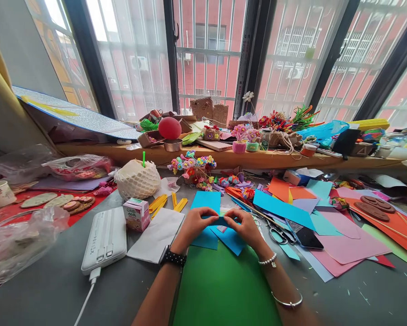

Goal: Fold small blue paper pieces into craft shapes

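Observation:
Fingertips of my left hand (198, 224) and my right hand (244, 226) meet over the green mat (223, 285). Pinched between them is a small strip of blue paper (221, 221), mostly covered by the fingers. Under and behind the hands lie more blue paper pieces: an upright sheet (206, 201) at the back, a piece (205, 239) below my left hand and another piece (232, 242) below my right. Scissors (278, 234) rest on the table just right of my right hand, beside a phone (305, 235).
To the left are a white power bank (104, 240) with a cable, a small pink box (136, 214), white paper (157, 235) and yellow strips (158, 203). A netted coconut (137, 179) stands behind. Coloured paper (349, 235) spreads right. Crochet flowers (193, 167) lie ahead, below the cluttered windowsill (135, 156).

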### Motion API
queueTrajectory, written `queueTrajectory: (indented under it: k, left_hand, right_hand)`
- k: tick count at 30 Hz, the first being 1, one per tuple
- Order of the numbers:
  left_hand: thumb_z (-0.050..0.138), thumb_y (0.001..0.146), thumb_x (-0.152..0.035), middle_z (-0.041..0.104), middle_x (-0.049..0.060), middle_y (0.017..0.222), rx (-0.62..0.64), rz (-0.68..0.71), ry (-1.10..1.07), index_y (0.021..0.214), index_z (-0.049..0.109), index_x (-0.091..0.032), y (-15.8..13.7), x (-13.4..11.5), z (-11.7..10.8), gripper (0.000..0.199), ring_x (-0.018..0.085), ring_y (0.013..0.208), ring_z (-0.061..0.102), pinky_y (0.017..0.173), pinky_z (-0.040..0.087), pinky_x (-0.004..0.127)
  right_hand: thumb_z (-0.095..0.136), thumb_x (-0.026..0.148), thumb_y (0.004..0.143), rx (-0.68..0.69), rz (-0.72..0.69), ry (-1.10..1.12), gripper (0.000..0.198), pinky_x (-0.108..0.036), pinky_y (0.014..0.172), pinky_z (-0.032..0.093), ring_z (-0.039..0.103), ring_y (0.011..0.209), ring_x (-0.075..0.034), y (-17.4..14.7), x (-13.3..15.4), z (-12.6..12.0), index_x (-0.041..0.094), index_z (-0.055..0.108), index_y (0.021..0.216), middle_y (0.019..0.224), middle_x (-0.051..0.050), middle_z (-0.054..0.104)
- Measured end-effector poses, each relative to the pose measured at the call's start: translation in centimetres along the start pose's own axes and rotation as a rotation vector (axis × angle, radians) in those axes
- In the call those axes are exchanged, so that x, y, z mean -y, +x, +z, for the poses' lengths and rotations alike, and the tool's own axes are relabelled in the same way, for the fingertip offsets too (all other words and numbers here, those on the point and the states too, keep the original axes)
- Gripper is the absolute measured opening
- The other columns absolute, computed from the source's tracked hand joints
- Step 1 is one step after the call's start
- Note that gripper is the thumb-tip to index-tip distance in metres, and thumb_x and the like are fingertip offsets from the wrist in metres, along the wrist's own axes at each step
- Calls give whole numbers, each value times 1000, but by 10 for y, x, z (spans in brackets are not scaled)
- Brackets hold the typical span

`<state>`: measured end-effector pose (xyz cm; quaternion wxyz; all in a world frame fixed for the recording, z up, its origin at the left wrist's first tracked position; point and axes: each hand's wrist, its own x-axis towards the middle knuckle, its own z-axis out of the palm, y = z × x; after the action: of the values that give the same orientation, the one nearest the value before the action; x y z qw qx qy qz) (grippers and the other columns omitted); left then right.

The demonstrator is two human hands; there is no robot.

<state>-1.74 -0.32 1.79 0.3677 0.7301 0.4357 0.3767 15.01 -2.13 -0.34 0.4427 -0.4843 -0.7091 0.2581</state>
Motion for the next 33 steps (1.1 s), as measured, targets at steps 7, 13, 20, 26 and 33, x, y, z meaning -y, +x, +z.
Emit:
queueTrajectory:
  k: [7,13,20,26,33]
  left_hand:
    - [54,63,-37,67,1,68,-53,17,120,65,66,-20,0,2,2,21,17,66,58,58,40,21]
    - [57,61,-35,66,2,64,-173,-52,104,62,66,-19,2,2,-10,18,16,62,58,58,41,21]
    - [54,64,-36,66,3,67,-81,-3,92,65,65,-18,0,-1,0,21,17,64,58,59,41,21]
    - [52,67,-37,66,3,71,6,33,138,68,65,-18,2,3,6,23,17,68,58,61,41,21]
    - [50,68,-39,66,2,67,-14,-7,175,69,64,-16,3,3,-6,27,16,63,58,56,41,20]
  right_hand:
    - [52,28,70,-8,-13,-12,15,-26,62,45,58,68,-17,2,-1,-3,18,64,71,73,-4,65]
    - [51,29,69,-231,69,-58,17,-30,61,46,58,63,-18,7,-26,-24,16,62,70,70,-6,64]
    - [54,34,69,-53,24,156,23,-27,63,46,58,74,-17,3,-9,-7,17,59,84,83,-6,63]
    - [50,28,74,-48,-95,-47,15,-24,58,41,55,64,-15,2,0,2,17,61,71,69,-3,63]
    - [50,28,73,-137,-34,-104,16,-25,60,41,56,67,-16,4,-4,-7,16,61,71,72,-5,64]
